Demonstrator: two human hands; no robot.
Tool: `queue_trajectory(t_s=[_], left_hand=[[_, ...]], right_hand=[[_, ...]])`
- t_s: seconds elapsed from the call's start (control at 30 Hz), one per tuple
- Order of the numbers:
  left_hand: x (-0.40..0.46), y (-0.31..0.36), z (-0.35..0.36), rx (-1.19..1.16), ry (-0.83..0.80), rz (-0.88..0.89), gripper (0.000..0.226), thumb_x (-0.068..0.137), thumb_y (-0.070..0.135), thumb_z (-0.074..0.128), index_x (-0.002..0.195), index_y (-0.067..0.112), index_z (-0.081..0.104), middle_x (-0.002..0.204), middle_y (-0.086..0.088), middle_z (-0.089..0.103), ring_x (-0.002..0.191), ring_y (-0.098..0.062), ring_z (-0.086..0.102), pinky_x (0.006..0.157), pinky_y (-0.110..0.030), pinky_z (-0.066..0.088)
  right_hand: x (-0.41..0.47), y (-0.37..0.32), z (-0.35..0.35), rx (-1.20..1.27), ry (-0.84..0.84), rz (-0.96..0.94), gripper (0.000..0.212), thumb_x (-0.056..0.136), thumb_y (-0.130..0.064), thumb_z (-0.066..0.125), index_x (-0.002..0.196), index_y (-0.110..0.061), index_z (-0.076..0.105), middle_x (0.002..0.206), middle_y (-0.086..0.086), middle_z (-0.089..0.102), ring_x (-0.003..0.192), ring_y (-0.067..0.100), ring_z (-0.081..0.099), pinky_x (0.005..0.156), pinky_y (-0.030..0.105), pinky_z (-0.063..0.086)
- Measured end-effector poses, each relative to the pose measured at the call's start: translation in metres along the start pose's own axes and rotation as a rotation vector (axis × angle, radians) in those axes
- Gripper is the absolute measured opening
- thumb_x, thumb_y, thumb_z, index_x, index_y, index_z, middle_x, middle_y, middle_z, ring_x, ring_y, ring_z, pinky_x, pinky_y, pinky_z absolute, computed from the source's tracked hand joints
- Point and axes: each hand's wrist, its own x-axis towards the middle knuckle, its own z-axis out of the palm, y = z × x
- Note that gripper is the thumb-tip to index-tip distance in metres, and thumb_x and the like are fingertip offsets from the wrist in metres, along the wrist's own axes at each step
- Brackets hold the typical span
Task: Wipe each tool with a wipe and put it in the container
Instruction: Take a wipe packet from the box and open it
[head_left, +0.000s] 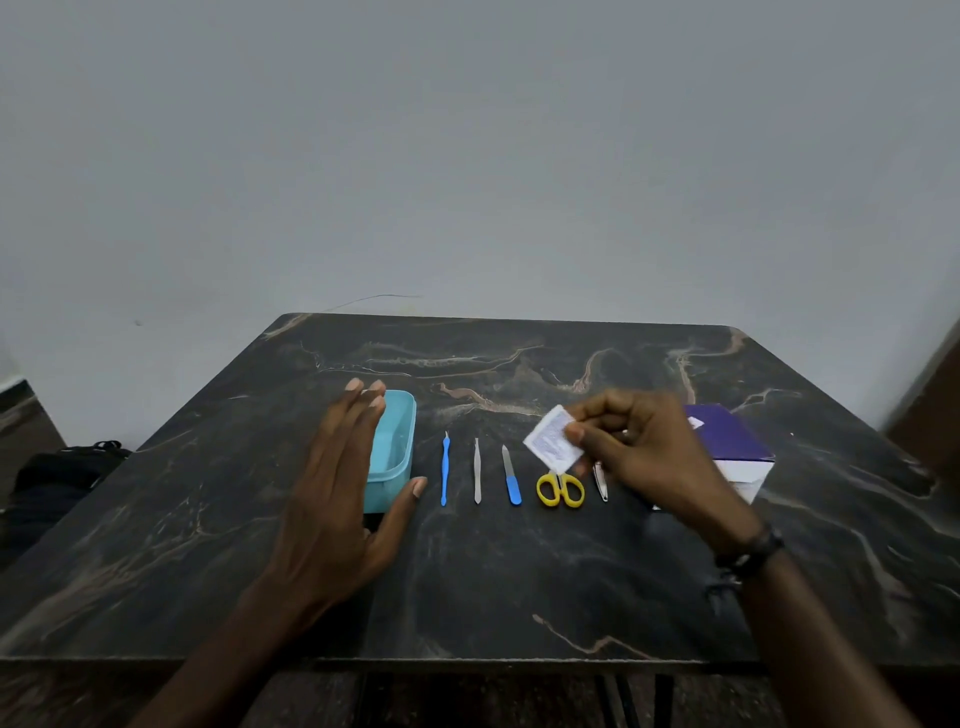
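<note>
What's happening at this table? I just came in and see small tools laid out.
A person's right hand pinches a small white wipe sachet above a dark marbled table. The left hand hovers open beside a light blue plastic container. Five tools lie in a row, none yet in hand: a blue-handled pusher, metal tweezers, a blue-handled nail file, yellow-handled scissors and a metal nail clipper. A purple box sits at the right.

nail clipper (600, 486) partly hidden by right hand (649, 447)
</note>
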Motion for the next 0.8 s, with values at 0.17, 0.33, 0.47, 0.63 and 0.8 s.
queue_trajectory(t_s=[0.17, 0.33, 0.47, 0.63, 0.8], left_hand=[[0.009, 0.028, 0.014, -0.12, 0.055, 0.017, 0.049, 0.085, 0.017, 0.068, 0.127, -0.004, 0.053, 0.135, -0.017, 0.054, 0.131, -0.026, 0.048, 0.11, -0.034, 0.039], [0.027, 0.052, 0.033, -0.343, -0.027, -0.225, 0.036, 0.083, 0.014, 0.074, 0.116, 0.005, 0.064, 0.113, 0.001, 0.066, 0.107, 0.003, 0.059, 0.084, -0.009, 0.049], [0.031, 0.049, 0.05, -0.488, -0.102, -0.479, 0.041, 0.083, 0.013, 0.074, 0.122, 0.015, 0.061, 0.111, 0.011, 0.065, 0.101, 0.003, 0.065, 0.072, -0.015, 0.056], [0.033, 0.047, 0.057, -0.829, -0.185, -0.82, 0.025, 0.084, 0.005, 0.07, 0.107, 0.015, 0.066, 0.089, -0.005, 0.074, 0.071, -0.019, 0.073, 0.057, -0.028, 0.06], [0.03, 0.048, 0.055, -0.94, -0.19, -0.872, 0.018, 0.084, 0.002, 0.069, 0.1, 0.013, 0.068, 0.08, -0.008, 0.075, 0.064, -0.026, 0.072, 0.058, -0.033, 0.06]], right_hand=[[0.002, 0.012, 0.034, 0.173, -0.032, 0.087, 0.002, 0.089, -0.007, 0.065, 0.09, -0.005, 0.066, 0.066, 0.009, 0.073, 0.05, 0.015, 0.067, 0.042, 0.022, 0.048], [0.0, 0.022, 0.047, 0.24, -0.022, 0.131, 0.008, 0.089, -0.014, 0.066, 0.091, -0.006, 0.066, 0.068, 0.011, 0.074, 0.05, 0.014, 0.066, 0.047, 0.024, 0.045], [0.0, 0.027, 0.048, 0.266, 0.022, 0.116, 0.007, 0.09, -0.014, 0.066, 0.09, -0.007, 0.066, 0.07, 0.011, 0.074, 0.057, 0.019, 0.07, 0.05, 0.027, 0.047], [0.0, 0.031, 0.048, 0.275, 0.052, 0.116, 0.009, 0.089, -0.014, 0.067, 0.091, -0.005, 0.067, 0.073, 0.011, 0.075, 0.064, 0.022, 0.072, 0.052, 0.029, 0.051], [-0.001, 0.035, 0.047, 0.224, 0.022, 0.076, 0.013, 0.087, -0.015, 0.068, 0.093, -0.003, 0.068, 0.074, 0.009, 0.075, 0.061, 0.017, 0.071, 0.051, 0.026, 0.051]])
